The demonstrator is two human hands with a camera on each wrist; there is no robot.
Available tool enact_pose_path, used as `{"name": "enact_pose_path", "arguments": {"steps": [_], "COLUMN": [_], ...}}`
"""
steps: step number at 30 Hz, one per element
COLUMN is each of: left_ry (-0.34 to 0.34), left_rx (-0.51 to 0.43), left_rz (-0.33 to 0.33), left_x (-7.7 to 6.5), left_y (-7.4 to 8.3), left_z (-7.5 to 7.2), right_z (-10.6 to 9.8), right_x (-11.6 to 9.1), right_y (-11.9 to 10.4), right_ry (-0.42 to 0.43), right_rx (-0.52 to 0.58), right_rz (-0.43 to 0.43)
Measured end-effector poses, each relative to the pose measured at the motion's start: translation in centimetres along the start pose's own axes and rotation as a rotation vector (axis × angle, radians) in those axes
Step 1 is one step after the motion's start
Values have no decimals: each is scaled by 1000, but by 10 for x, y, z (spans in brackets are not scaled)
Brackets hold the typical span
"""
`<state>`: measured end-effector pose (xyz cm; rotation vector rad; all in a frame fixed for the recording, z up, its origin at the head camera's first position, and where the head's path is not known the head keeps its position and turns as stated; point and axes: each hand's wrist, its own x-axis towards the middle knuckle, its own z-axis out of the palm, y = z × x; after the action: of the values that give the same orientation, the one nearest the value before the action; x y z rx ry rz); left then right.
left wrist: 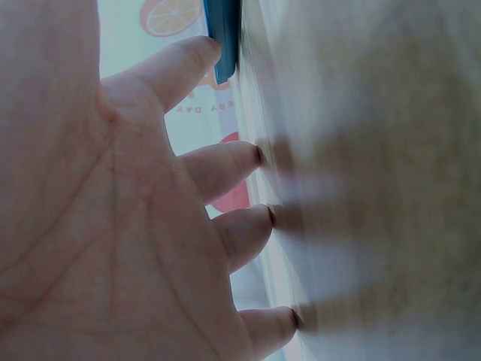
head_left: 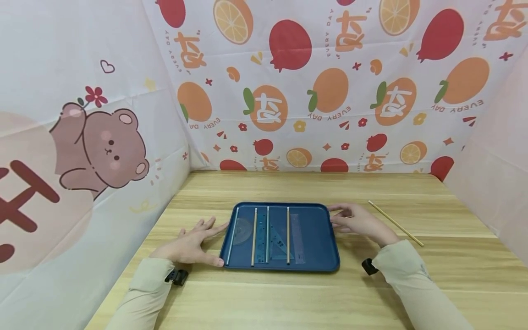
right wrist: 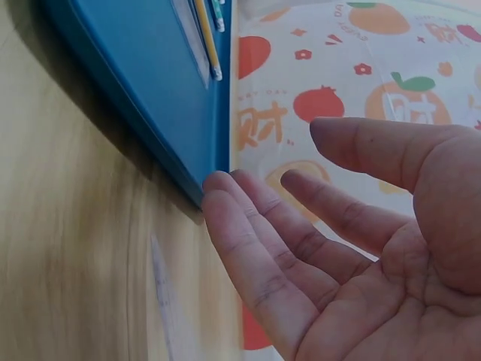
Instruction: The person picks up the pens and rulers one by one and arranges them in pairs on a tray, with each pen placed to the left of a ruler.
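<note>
A blue tray [head_left: 319, 243] lies on the table. In it, several pencils lie roughly parallel: a pale one [head_left: 232, 238] at the left, a gold one [head_left: 254, 238], a teal one [head_left: 267, 220] and another gold one [head_left: 288, 224]. Among them are a clear protractor [head_left: 243, 230], a blue ruler [head_left: 260, 243], a blue set square [head_left: 279, 246] and a clear ruler [head_left: 298, 240]. My left hand [head_left: 187, 245] is spread at the tray's left side, its thumb and index finger at the edge. My right hand [head_left: 363, 223], fingers loosely bent, is at the right edge, holding nothing.
A single gold pencil [head_left: 396, 223] lies on the wooden table [head_left: 264, 302] to the right of the tray, beyond my right hand. Printed cloth walls [head_left: 305, 123] stand behind and at both sides of the table.
</note>
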<state>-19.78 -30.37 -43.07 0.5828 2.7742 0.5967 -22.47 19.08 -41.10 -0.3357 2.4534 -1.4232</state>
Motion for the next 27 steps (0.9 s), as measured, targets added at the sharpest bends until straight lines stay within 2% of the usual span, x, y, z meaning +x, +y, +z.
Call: {"name": "enact_pose_path", "arguments": {"steps": [11,20,27], "left_ry": [-12,-14,2], "left_rx": [-23,-42,-21], "left_rz": [-13,-11,3], "left_x": [-1,0,1], "left_y": [0,1,1], "left_z": [2,1,0], "right_z": [-18,-34,-49], "right_x": [-10,-15,-15], "right_y": [7,14,26], "right_ry": [12,22,45], "right_rx": [21,46,42], "right_rz": [-43,-29,-11]}}
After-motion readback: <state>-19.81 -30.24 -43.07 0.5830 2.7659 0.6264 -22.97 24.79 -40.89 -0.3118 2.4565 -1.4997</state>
